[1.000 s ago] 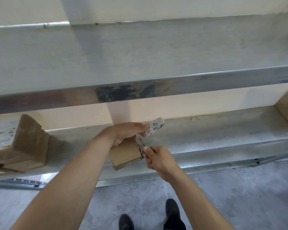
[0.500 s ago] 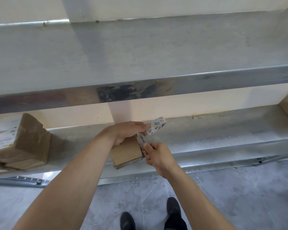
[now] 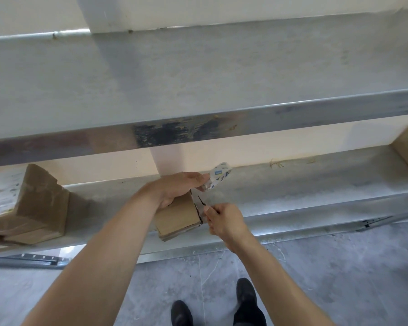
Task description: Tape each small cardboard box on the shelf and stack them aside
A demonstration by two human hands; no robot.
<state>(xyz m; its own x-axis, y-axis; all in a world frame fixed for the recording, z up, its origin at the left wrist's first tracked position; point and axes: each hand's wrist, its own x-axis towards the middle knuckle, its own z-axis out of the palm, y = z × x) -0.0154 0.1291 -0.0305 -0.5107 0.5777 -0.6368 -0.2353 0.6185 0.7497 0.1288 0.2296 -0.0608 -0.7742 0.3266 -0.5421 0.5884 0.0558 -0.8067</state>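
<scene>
Taping step. The left hand presses the small cardboard box onto the shelf while pinching the printed tape; the right hand grips a dark blade-like tool beside the box. Next, probably: sever the tape, then stack with the boxes at left.

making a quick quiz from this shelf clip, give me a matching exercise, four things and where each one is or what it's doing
Things:
1. left hand
2. right hand
3. printed tape roll
4. stacked cardboard boxes

States:
A. at the shelf's left end
B. grips a small dark blade beside the box
C. rests on the small cardboard box
D. sticks out past the left fingertips

Pairs: 1-C, 2-B, 3-D, 4-A
</scene>
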